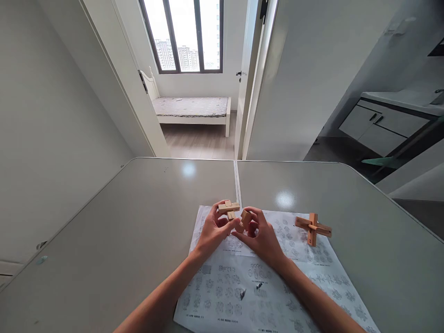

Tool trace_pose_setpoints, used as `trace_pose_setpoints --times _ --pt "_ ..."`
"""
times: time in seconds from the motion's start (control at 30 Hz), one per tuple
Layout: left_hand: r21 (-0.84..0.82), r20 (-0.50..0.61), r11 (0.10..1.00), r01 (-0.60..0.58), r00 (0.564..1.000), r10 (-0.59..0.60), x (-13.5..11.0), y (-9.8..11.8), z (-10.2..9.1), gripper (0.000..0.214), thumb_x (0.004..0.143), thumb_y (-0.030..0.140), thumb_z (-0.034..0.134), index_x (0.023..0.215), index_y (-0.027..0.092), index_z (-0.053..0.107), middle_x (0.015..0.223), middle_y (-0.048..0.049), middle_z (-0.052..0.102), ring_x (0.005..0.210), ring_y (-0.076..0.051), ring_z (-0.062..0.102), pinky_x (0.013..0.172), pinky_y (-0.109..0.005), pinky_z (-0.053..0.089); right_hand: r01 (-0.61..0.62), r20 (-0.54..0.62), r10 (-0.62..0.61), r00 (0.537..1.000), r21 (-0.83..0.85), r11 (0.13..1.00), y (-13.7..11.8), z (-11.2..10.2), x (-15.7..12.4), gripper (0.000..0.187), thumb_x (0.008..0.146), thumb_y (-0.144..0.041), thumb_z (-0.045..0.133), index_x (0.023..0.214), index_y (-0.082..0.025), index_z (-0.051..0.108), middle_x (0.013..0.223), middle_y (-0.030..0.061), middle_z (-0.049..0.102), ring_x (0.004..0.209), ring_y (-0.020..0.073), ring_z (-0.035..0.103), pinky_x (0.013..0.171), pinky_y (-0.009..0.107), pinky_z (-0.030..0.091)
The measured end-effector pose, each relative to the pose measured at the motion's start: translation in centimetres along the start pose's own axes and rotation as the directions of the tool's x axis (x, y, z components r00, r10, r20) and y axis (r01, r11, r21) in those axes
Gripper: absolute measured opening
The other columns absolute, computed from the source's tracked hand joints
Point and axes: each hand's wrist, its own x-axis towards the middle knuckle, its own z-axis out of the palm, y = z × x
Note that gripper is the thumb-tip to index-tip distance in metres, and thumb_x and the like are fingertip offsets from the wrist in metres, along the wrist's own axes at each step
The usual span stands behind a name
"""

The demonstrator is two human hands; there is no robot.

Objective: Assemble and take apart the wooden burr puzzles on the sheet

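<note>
My left hand (213, 229) is closed around a small cluster of notched wooden puzzle pieces (229, 208), held just above the table. My right hand (260, 233) pinches another single wooden piece (246, 217) right beside the cluster, nearly touching it. Both hands hover over a printed sheet (243, 286) covered in small puzzle diagrams. To the right on the sheet lies an assembled wooden cross-shaped puzzle (313, 227), untouched.
The grey folding table (121, 222) has a seam (237, 182) down its middle. Beyond it an open doorway shows a bed (191, 108) under a window. A wall lies left, and cabinets (381, 127) at far right.
</note>
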Motion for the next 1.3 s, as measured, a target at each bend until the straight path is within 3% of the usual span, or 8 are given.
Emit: trace_pose_setpoints --times 0.13,0.37,0.53,0.77,1.1,1.2,1.3 --pt "0.079 0.022 0.997 -0.018 1.000 0.016 -0.08 -0.03 0.18 0.060 0.081 0.044 0.087 0.129 0.023 0.057 0.114 -0.0079 0.075 0.083 -0.019 0.073 0.074 -0.031 0.062 0.113 -0.066 -0.125 0.990 -0.165 0.980 0.45 0.29 -0.41 0.052 0.089 -0.045 0.076 0.130 -0.028 0.049 0.075 -0.0076 0.058 0.052 0.0130 0.053 0.054 0.026 0.049" --pt "0.228 0.057 0.971 -0.071 0.997 0.060 -0.28 -0.11 0.54 0.053 0.078 0.040 0.088 0.121 0.024 0.062 0.103 -0.0045 0.073 0.080 -0.019 0.070 0.071 -0.033 0.062 0.178 -0.119 -0.208 0.971 -0.219 0.959 0.65 -0.10 -0.46 0.047 0.093 -0.037 0.067 0.134 -0.027 0.049 0.080 -0.0057 0.063 0.051 0.0120 0.059 0.053 0.024 0.052" --pt "0.235 0.063 0.969 -0.075 0.996 0.061 -0.24 -0.03 0.48 0.053 0.077 0.044 0.088 0.119 0.024 0.062 0.100 -0.0036 0.072 0.077 -0.018 0.068 0.070 -0.033 0.060 0.195 -0.121 -0.230 0.966 -0.249 0.949 0.88 -0.12 -0.45 0.046 0.096 -0.042 0.065 0.135 -0.025 0.050 0.081 -0.0042 0.066 0.050 0.0121 0.060 0.052 0.024 0.051" --pt "0.247 0.074 0.967 -0.054 0.997 0.037 -0.16 0.11 0.32 0.054 0.077 0.047 0.087 0.120 0.024 0.064 0.093 -0.0015 0.070 0.072 -0.016 0.062 0.065 -0.029 0.054 0.167 -0.076 -0.199 0.977 -0.306 0.937 0.99 0.14 -0.81 0.052 0.097 -0.044 0.064 0.142 -0.023 0.049 0.069 -0.0060 0.072 0.048 0.0141 0.062 0.052 0.024 0.046" --pt "0.233 0.067 0.971 -0.063 0.997 0.048 -0.23 0.01 0.55 0.050 0.075 0.040 0.090 0.115 0.025 0.065 0.089 -0.0009 0.070 0.064 -0.014 0.056 0.059 -0.027 0.049 0.106 -0.079 -0.145 0.986 -0.372 0.922 1.07 0.34 -0.88 0.051 0.095 -0.038 0.060 0.141 -0.023 0.046 0.073 -0.0019 0.077 0.051 0.0185 0.065 0.055 0.027 0.044" --pt "0.253 0.058 0.965 -0.065 0.997 0.052 -0.30 -0.11 0.58 0.050 0.075 0.040 0.090 0.116 0.027 0.064 0.083 0.0013 0.068 0.058 -0.013 0.053 0.054 -0.026 0.045 0.062 -0.046 -0.082 0.996 -0.337 0.940 0.75 0.29 -0.81 0.050 0.093 -0.035 0.061 0.140 -0.025 0.044 0.073 -0.0043 0.075 0.049 0.0179 0.063 0.055 0.027 0.044" --pt "0.250 0.046 0.966 -0.060 0.998 0.051 -0.33 -0.18 0.54 0.053 0.075 0.041 0.090 0.118 0.029 0.062 0.091 0.0006 0.070 0.054 -0.012 0.052 0.051 -0.025 0.044 0.045 0.007 -0.045 0.999 -0.239 0.970 0.29 0.14 -0.69 0.053 0.092 -0.033 0.061 0.141 -0.026 0.041 0.076 -0.0058 0.074 0.050 0.0167 0.062 0.055 0.027 0.046"
